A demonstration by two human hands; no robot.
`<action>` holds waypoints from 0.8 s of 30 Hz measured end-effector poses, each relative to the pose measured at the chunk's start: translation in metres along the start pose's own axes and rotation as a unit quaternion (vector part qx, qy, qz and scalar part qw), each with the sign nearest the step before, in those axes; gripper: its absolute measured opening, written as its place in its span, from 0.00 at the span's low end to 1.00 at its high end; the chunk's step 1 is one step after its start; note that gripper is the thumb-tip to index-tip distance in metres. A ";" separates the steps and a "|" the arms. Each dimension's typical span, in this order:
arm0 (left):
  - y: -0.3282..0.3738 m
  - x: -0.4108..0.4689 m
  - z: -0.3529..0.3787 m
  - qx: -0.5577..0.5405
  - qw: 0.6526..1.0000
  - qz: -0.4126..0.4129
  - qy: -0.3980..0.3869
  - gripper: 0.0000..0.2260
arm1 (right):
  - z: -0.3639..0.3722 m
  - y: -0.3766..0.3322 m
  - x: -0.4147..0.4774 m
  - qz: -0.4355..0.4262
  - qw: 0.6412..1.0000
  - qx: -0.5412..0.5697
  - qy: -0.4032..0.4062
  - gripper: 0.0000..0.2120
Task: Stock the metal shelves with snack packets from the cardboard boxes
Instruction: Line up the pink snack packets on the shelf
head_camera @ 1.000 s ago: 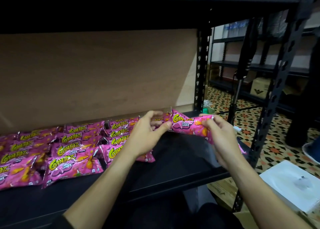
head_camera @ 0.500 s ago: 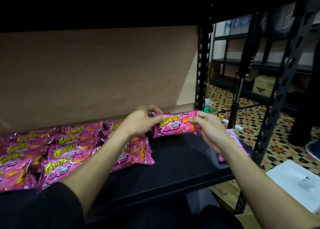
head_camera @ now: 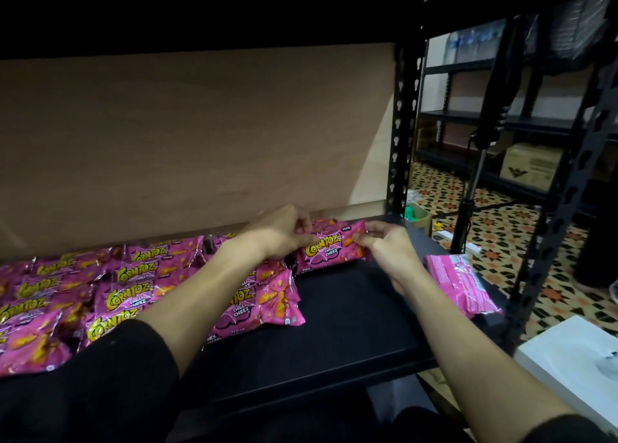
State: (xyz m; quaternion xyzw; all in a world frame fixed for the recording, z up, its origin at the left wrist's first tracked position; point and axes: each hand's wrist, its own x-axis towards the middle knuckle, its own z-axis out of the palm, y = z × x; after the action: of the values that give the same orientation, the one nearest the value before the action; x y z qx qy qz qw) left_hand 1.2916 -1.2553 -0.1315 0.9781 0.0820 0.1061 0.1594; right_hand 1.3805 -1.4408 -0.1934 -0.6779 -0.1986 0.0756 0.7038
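A pink packet [head_camera: 332, 247] stands on its long edge on the shelf [head_camera: 334, 339], at the back, just before the brown board [head_camera: 200, 135]. Its long axis runs left to right along that board, printed face toward the camera. The left hand [head_camera: 284, 232] pinches the packet's left end between thumb and fingers; the right hand [head_camera: 384, 250] pinches the right end the same way. So the packet lies between the two hands, each closed on one end, neither nearer than the other.

Left of the packet, the row [head_camera: 133, 285] of like packets fills the shelf, overlapping and lying more flat than upright. The nearest of them sits just beside the packet's left end, partly behind the left wrist. Right of the packet, near the shelf's right edge, a pink bundle [head_camera: 461, 283] lies face down, well apart from the held one.

The step looks to be setting this packet down as the next in the row. The coming move likely turns on sliding it leftward along its own axis until it meets the row, then letting go with both hands.
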 end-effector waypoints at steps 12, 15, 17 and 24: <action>-0.002 -0.002 0.007 0.110 0.994 0.003 0.006 0.08 | 0.011 0.011 -0.001 0.012 1.000 0.006 0.005 0.07; -0.004 -0.002 0.008 0.115 0.993 -0.002 0.011 0.07 | 0.012 0.010 -0.001 0.014 1.000 0.011 0.008 0.06; -0.005 -0.001 0.009 0.117 0.993 -0.003 0.013 0.08 | 0.012 0.009 0.000 0.017 1.000 0.009 0.008 0.05; -0.006 -0.002 0.008 0.103 0.994 -0.004 0.021 0.09 | 0.010 0.014 0.006 0.030 0.999 0.000 0.024 0.04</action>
State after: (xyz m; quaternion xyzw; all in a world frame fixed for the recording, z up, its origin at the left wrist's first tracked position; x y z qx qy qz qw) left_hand 1.2906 -1.2529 -0.1415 0.9865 0.1000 0.1169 0.0570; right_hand 1.3843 -1.4287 -0.2063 -0.6854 -0.1611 0.0805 0.7056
